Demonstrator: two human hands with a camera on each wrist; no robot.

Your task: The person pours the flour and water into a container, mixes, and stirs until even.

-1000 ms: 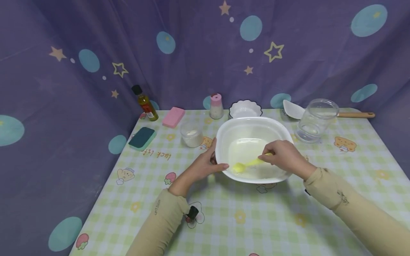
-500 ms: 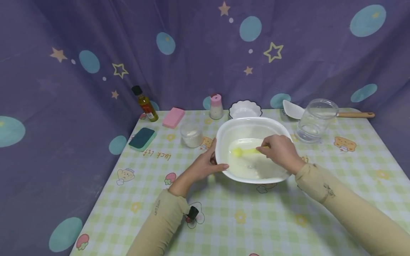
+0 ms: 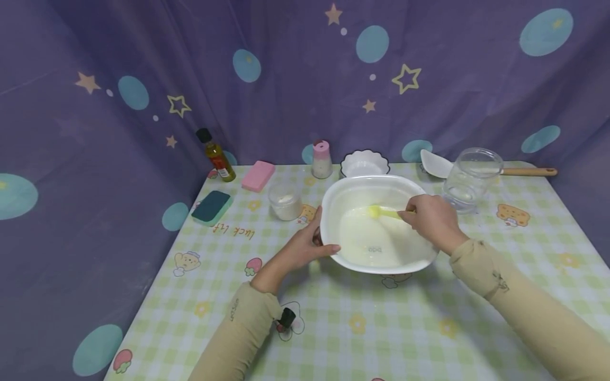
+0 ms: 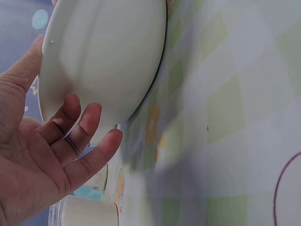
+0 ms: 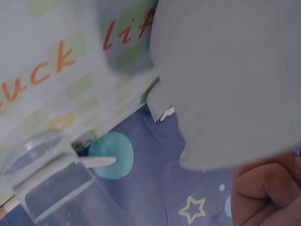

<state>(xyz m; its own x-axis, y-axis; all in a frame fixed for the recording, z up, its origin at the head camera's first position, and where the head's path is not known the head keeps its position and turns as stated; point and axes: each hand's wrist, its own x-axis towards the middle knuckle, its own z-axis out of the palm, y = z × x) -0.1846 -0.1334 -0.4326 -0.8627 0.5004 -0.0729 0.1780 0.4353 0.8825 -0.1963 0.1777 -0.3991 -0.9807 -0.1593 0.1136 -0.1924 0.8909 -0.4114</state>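
Note:
A white basin (image 3: 333, 256) with rounded corners stands on the table, holding a pale, cloudy liquid (image 3: 367, 233). My left hand (image 3: 303, 246) holds its left side, the thumb over the rim. In the left wrist view that hand (image 4: 56, 150) has bent fingers along the basin's outer wall (image 4: 113, 52). Over the basin's right part, my right hand (image 3: 433, 219) pinches the handle of a yellow spoon (image 3: 388, 213). The spoon's bowl lies in the liquid near the far wall. In the right wrist view the basin hides the spoon and much of the right hand (image 5: 268, 188).
Left of the basin stand a clear cup of white powder (image 3: 287, 205), a pink sponge (image 3: 258, 175), a green sponge (image 3: 212, 208) and an oil bottle (image 3: 217, 157). Behind are a pink-topped shaker (image 3: 321, 161) and a scalloped dish (image 3: 364, 161). A clear jar (image 3: 469, 182) and a white spatula (image 3: 434, 163) are right.
The spoon has swept from the basin's near left, along the left, to the far wall, with my right hand shifting left, then back right. My left hand has stayed on the rim.

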